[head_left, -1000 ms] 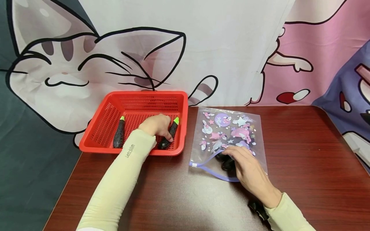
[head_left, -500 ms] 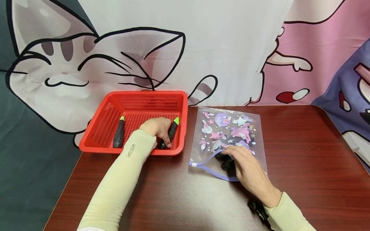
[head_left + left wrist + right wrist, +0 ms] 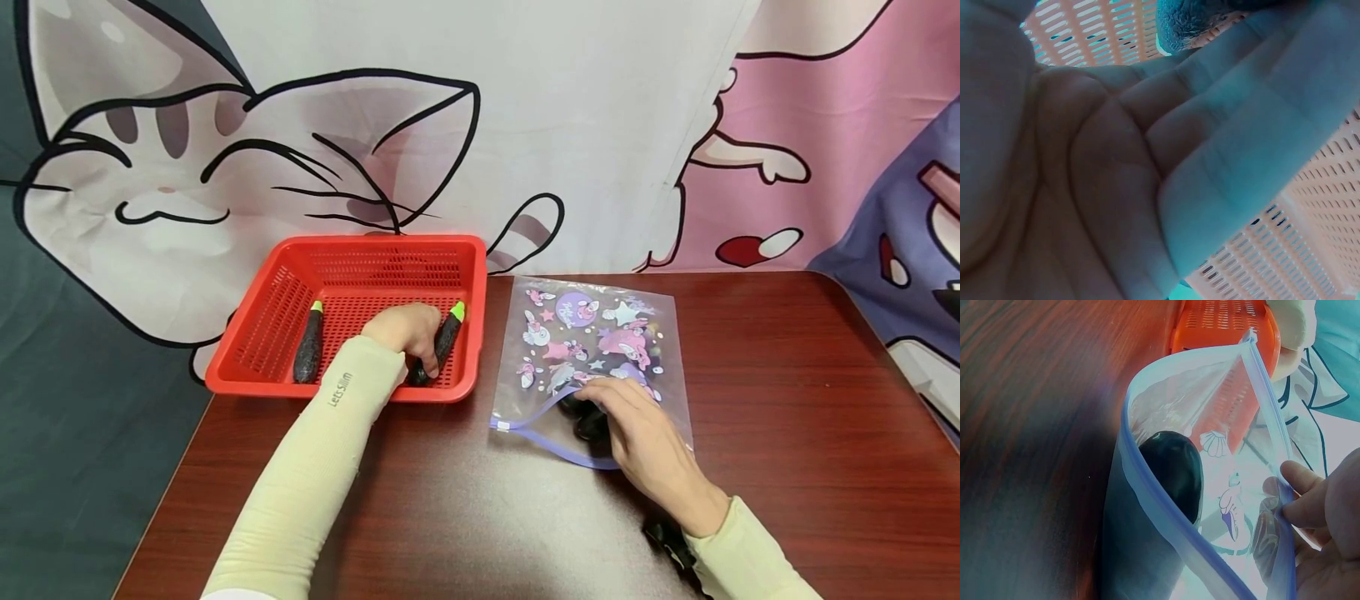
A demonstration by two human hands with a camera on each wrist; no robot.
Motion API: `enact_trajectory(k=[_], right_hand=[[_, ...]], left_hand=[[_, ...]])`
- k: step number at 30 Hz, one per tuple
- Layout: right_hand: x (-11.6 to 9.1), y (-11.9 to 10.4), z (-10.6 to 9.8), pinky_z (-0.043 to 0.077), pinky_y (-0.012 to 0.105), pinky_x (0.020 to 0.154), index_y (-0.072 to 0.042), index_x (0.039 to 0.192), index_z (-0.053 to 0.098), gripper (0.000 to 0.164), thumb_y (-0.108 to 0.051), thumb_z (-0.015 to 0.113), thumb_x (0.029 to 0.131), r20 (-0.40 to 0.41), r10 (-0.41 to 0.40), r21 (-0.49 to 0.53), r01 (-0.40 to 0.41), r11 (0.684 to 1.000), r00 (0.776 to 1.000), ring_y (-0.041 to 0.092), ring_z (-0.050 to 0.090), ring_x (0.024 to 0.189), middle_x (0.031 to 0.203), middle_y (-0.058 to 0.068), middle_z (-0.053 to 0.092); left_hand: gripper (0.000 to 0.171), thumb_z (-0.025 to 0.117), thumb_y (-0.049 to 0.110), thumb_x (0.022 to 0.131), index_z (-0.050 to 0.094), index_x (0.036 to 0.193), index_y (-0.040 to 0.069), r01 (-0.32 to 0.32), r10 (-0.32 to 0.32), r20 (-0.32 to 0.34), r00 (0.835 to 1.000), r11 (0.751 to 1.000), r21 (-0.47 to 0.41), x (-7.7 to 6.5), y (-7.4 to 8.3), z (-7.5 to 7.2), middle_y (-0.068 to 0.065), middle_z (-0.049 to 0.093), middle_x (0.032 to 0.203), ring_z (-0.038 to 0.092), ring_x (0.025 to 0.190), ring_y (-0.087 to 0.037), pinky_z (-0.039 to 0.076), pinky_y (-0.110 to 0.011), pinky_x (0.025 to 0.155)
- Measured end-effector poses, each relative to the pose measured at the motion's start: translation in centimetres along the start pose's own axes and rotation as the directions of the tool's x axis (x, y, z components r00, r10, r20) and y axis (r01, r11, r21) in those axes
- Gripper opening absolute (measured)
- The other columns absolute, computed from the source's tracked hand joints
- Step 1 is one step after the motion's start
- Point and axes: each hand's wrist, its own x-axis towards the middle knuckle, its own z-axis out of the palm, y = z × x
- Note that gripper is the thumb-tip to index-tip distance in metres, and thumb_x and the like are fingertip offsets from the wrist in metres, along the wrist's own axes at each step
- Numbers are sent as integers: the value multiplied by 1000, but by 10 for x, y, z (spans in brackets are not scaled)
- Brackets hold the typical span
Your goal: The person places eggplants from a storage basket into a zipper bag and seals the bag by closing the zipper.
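In the head view my left hand [image 3: 411,333] reaches into a red plastic basket [image 3: 258,367]. Its thumb and fingers grip a dark, slender vegetable with a lime-green tip [image 3: 447,333]. The left wrist view shows the palm, with the dark rough vegetable [image 3: 1179,28] beyond it. A similar dark vegetable [image 3: 307,350] lies at the basket's left. My right hand [image 3: 652,442] pinches the purple zip edge of a clear printed bag [image 3: 517,333], keeping its mouth apart. Dark, glossy, rounded things [image 3: 591,423] sit inside the bag; one dark glossy body [image 3: 1175,472] fills its mouth in the right wrist view.
The brown wooden table [image 3: 810,417] carries the basket on the left and the bag at its right. A cartoon-printed cloth [image 3: 600,125] hangs behind the table's back edge. A black strap [image 3: 670,542] is on my right wrist.
My left thumb has shifted slightly left and closed in on the dark vegetable, which lies where it was. The right hand and bag stay as they were.
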Motion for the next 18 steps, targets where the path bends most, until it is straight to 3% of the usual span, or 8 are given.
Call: enact_trajectory(k=[13,18], right_hand=[[1,0,-1,35,21,103,-1,113,66,40,-12,28,106,1,-5,14,5,1000,1000,24,60,105,113,9,66],[1,0,-2,35,20,103,-1,113,66,41,-12,28,106,4,1,9,-1,1000,1000,24,60,105,112,10,66]], left_hand=[[40,91,28,70,65,91,7,29,-26,-51,998,998,49,-10,1,-10,-7,62,88,56,79,-20,52,-36,76],[39,91,28,71,65,91,7,52,-51,-66,996,999,16,-17,1,-14,-7,64,88,56,78,-21,52,-36,73]])
